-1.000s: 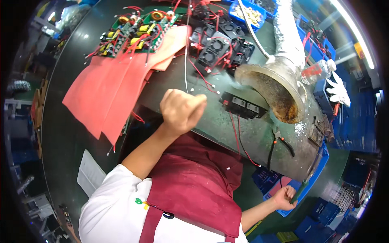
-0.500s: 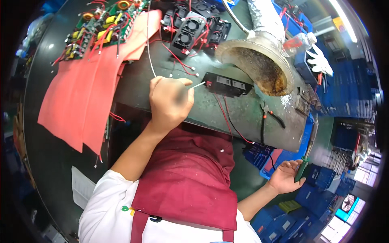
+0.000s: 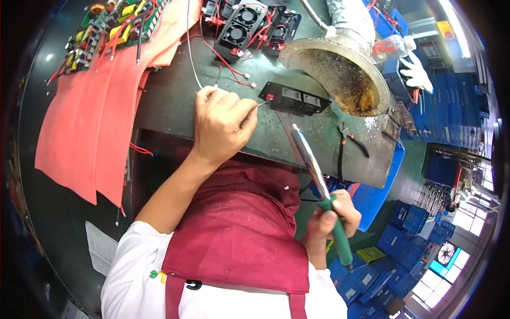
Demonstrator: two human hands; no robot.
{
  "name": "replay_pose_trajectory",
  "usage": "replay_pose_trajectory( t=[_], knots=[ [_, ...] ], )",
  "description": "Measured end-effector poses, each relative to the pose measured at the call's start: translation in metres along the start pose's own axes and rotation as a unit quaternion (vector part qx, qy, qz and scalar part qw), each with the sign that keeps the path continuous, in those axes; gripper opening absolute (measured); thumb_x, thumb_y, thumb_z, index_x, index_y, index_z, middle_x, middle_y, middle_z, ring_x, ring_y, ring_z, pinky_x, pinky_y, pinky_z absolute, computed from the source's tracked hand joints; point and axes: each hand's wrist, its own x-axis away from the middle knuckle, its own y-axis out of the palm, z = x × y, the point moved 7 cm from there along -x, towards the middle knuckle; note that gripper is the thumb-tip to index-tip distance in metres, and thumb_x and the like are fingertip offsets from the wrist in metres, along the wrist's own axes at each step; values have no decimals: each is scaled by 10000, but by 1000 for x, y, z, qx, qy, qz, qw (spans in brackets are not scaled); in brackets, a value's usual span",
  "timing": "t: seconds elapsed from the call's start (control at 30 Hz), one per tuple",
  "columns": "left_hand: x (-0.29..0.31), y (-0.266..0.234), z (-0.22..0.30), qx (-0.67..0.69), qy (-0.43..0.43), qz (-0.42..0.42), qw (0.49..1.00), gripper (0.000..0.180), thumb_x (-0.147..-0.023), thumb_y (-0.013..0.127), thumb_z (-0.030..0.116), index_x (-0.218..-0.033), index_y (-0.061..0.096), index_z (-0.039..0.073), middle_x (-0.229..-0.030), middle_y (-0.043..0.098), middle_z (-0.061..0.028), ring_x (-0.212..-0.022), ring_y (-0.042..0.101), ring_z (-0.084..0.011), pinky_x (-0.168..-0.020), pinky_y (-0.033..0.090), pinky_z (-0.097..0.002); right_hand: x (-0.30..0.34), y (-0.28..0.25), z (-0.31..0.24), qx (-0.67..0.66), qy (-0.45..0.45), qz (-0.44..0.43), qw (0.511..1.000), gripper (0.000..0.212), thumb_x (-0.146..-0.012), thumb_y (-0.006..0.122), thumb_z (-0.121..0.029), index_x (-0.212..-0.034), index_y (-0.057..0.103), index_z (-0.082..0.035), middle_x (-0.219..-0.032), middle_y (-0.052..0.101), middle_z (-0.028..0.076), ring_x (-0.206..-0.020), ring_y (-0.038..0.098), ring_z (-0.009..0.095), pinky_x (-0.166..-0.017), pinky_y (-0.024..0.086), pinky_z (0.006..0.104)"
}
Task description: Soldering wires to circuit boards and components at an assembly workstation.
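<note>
While the left hand [image 3: 223, 123] pinches thin wire [image 3: 262, 103]: its end appears to reach the black module [image 3: 295, 100], inside the worktop's [image 3: 260, 132] near edge
Right hand [image 3: 348, 215]: gripping soldering iron [image 3: 320, 181]; slipping could scorch the adjacent red lead [image 3: 287, 133]

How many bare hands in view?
2: the left hand, left of the black module, gripping thin wire; the right hand, at lower right, gripping the iron.
</note>
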Motion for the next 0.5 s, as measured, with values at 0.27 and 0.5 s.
replay_pose_trajectory(
  t=[0.27, 0.5],
  knots=[
    [-1, 2, -1, 1, -5, 3, 1000, 75, -821, 774, 136, -834, 700, 135, -742, 544, -17, -782, 575, -232, -926, 401, -414, -9, 47, 6, 33, -87, -94, 991, 187, -947, 747, -135, -1059, 642, -29, -611, 538, 23, -490, 502, 184, -496, 404, 328],
    [0, 4, -1, -6, -5, 0, 1000, 78, -821, 778, 144, -837, 703, 139, -738, 537, -17, -774, 576, -236, -935, 410, -424, -12, 59, 7, 45, -87, -123, 987, 213, -932, 759, -117, -1082, 628, -42, -616, 540, 16, -499, 519, 187, -502, 420, 332]
  ],
)
